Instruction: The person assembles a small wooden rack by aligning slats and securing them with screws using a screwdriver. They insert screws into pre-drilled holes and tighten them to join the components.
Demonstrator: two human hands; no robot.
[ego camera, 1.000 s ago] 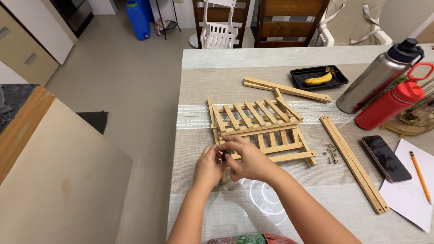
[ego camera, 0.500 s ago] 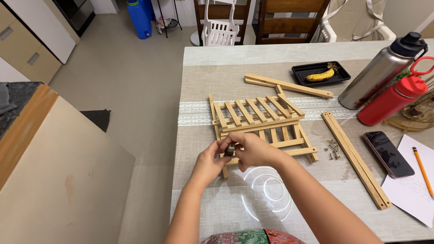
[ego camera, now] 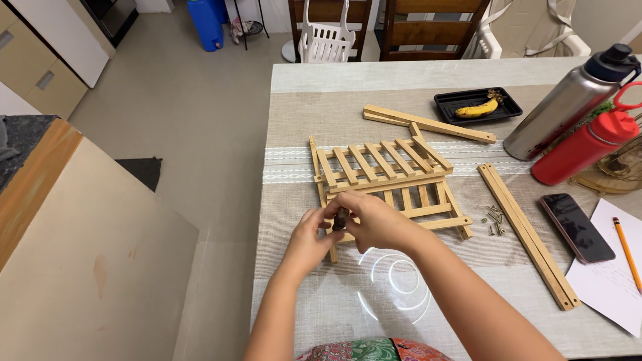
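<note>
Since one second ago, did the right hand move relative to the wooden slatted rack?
No clear move. The right hand stays at the near left corner of the wooden slatted rack, against the left hand, around a small dark piece.

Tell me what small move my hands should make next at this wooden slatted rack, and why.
Probably keep both hands pinched on the small dark piece and seat it squarely against the near-left rail of the wooden rack. The left hand and right hand already meet at that corner, and the loose screws lie apart to the right.
</note>
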